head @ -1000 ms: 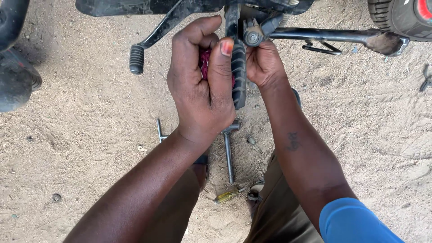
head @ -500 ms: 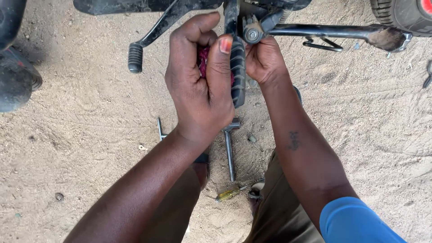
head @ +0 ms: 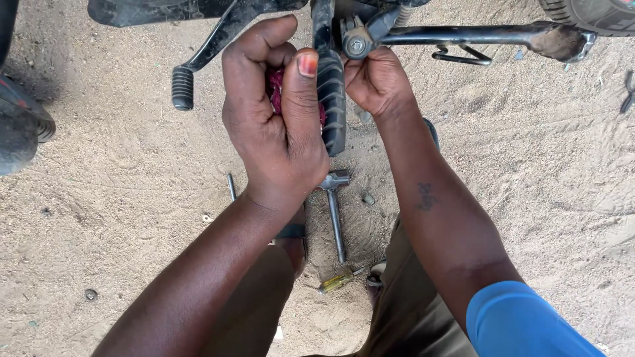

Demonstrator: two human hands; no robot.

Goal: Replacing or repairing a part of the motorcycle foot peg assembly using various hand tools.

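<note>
My left hand (head: 274, 116) is closed around a dark red rag (head: 276, 86), with the thumb pressed against the black ribbed footrest (head: 332, 92) of a motorcycle. My right hand (head: 376, 79) is just to the right of the footrest, under a bolt head (head: 357, 45) at the footrest's pivot; its fingers curl behind the metal and what they grip is hidden. A black side stand bar (head: 463, 34) runs to the right from the pivot. A gear lever with a rubber tip (head: 182, 87) hangs at the left.
On the sandy ground between my knees lie a T-shaped metal socket wrench (head: 335, 211), a thin metal rod (head: 231, 187) and a small yellow-handled screwdriver (head: 338, 281). A tyre (head: 20, 129) shows at the left edge and another tyre (head: 592, 13) at the top right.
Both hands have stayed at the footrest. The view has shifted slightly; the hands' grip looks the same.
</note>
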